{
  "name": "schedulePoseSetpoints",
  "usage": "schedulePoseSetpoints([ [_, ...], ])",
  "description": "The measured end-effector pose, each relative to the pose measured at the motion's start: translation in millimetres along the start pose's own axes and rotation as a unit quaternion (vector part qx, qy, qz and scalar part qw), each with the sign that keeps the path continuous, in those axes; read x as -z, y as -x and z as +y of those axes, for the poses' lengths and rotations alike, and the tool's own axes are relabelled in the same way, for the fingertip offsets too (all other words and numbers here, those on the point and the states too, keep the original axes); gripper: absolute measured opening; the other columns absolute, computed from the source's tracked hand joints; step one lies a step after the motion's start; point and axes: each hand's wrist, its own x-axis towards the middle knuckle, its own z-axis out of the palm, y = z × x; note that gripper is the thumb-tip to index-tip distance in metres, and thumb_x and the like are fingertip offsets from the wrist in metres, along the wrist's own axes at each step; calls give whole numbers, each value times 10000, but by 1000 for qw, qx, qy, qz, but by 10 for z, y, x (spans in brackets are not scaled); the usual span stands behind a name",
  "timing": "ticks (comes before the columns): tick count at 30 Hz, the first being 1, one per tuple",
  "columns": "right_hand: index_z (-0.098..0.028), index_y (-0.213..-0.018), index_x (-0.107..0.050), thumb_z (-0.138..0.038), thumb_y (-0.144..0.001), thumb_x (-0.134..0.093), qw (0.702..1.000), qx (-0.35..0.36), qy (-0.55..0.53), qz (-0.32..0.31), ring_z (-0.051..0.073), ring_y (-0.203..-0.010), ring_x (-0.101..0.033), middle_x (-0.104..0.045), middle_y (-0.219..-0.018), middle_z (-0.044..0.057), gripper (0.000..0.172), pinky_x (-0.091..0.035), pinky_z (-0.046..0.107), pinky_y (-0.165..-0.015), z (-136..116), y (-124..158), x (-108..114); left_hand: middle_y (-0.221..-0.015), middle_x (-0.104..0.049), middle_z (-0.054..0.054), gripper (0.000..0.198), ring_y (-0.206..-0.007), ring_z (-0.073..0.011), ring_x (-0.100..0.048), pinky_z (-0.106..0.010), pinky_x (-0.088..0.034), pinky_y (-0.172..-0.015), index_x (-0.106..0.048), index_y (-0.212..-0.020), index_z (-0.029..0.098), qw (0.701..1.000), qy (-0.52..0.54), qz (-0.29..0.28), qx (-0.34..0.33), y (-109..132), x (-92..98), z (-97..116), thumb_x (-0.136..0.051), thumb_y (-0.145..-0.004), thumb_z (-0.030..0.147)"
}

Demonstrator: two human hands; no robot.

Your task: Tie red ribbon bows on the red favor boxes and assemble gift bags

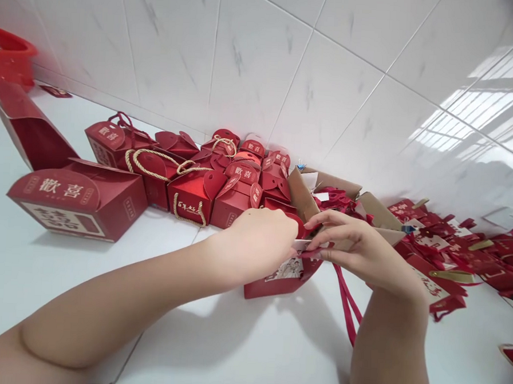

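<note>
A red gift box (255,288) with a pale printed panel stands on the white surface, partly covered by my hands. My left hand (258,241) is closed over its top, back of the hand towards me. What its fingertips hold is hidden. From the other side, my right hand (357,246) pinches a red ribbon above the box. Two lengths of ribbon (344,302) hang down beneath my right hand. Between the hands shows a small white edge (301,245), perhaps a tag.
Several red gift boxes (191,194), some with rope handles, crowd along the tiled wall. A larger red box (120,208) with a raised flap sits left. Behind my hands stands an open cardboard box (305,197) containing red ribbons. More red boxes (447,248) fill the right. A red basin (12,59) is far left.
</note>
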Motion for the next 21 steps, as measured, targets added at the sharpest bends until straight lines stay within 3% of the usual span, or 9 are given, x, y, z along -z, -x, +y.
schedulePoseSetpoints([
  [14,-209,-808,-705,-163,-794,-596,1000,10,-10,0,169,-937,-582,-575,-1053,56,119,-517,297,-767,-6,1,14,-558,-576,-59,288,-636,-211,-632,-300,-457,-640,-649,-724,140,1000,4,3,-3,16,-3,26,-497,-867,339],
  [21,-200,-789,-683,-178,-793,-596,1000,12,-27,-1,155,-883,-594,-588,-1022,47,90,-518,273,-717,11,-28,-9,-530,-554,-34,304,-512,-172,-577,-266,-386,-516,-619,-672,146,999,-31,1,-22,12,22,35,-482,-865,337],
])
